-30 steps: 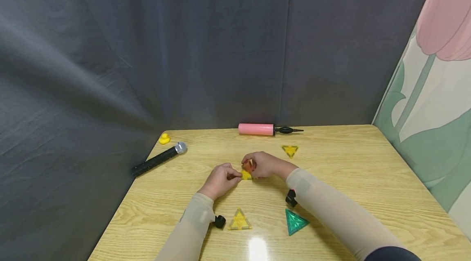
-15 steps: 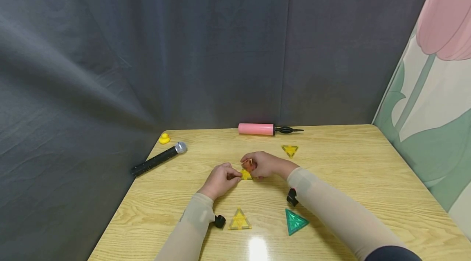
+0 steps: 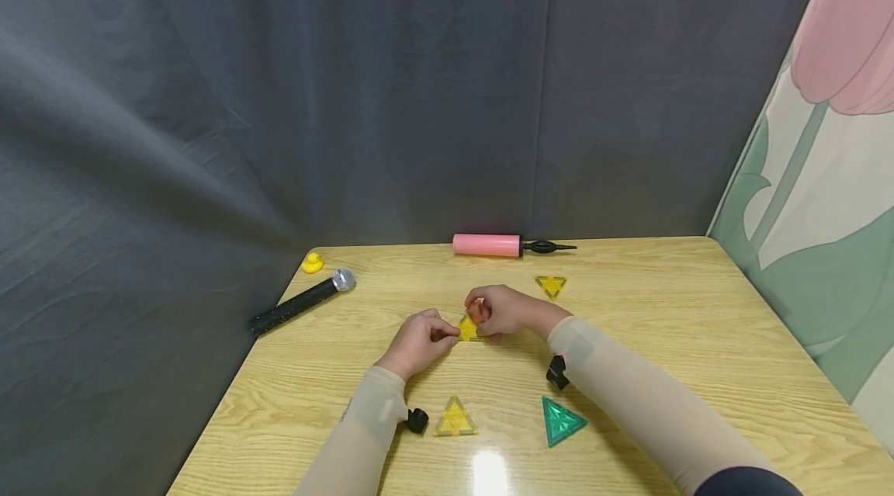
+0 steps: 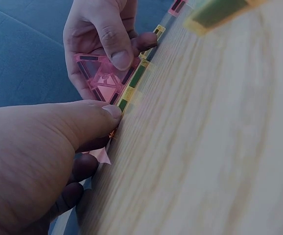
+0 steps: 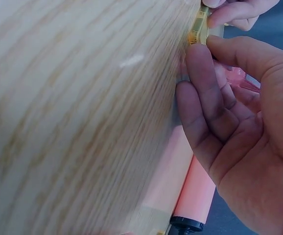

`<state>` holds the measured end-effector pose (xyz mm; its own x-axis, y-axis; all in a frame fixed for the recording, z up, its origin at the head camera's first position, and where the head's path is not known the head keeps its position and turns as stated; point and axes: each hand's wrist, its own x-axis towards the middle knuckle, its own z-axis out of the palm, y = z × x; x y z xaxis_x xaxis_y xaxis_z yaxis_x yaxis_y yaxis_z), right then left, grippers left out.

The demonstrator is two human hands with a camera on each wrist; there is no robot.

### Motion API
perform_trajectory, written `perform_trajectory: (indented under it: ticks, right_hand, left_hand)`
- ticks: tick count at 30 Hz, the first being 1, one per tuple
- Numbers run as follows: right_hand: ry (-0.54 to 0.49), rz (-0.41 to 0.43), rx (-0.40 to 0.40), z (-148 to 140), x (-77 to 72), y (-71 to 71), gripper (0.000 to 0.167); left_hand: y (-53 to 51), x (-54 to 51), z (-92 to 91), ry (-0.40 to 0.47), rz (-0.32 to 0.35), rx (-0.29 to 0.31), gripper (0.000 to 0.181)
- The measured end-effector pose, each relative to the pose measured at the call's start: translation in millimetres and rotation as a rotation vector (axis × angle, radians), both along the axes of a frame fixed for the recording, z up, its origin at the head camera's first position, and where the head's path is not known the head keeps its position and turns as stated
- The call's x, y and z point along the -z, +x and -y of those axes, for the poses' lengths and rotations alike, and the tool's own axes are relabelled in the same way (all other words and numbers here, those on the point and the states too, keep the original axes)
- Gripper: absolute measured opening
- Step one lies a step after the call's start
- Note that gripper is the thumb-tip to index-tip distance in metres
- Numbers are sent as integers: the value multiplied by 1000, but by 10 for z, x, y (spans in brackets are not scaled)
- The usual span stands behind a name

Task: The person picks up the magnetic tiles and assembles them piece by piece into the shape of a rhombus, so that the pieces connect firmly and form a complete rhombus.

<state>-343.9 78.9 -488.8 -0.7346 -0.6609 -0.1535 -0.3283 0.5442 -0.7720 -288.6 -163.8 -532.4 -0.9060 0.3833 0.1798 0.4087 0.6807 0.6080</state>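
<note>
A yellow triangular magnetic tile [image 3: 467, 330] lies flat near the middle of the table. My left hand [image 3: 416, 342] pinches its left corner between thumb and fingers. Just behind that tile, my right hand [image 3: 508, 311] holds a red triangular magnetic tile [image 3: 478, 311], partly hidden by the fingers. From the left wrist, the red tile [image 4: 105, 81] stands raised, its lower edge close to the yellow tile [image 4: 137, 73], with the right thumb [image 4: 121, 58] across one corner. In the right wrist view, the right fingers cover most of the red tile [image 5: 242, 78].
A second yellow triangle [image 3: 455, 418] and a green triangle [image 3: 561, 421] lie toward the front. Behind the right hand is another yellow triangle [image 3: 551, 286]. A pink hand pump [image 3: 486, 245] lies along the back edge; a microphone [image 3: 303, 302] and rubber duck [image 3: 312, 263] sit at left.
My right hand has shifted slightly to the right with the red tile, so more of the yellow tile shows. The left hand has stayed in place.
</note>
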Motion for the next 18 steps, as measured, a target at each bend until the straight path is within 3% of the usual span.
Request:
perform_trajectory:
  ticks: [8,18]
  right_hand:
    - [12,-17,-6,5,-12,-2,60]
    - [102,-84,51,16,11,-31,43]
  left_hand:
    - [-5,-2,-3,19,1,5,11]
    - [20,-9,5,57,-2,-1,8]
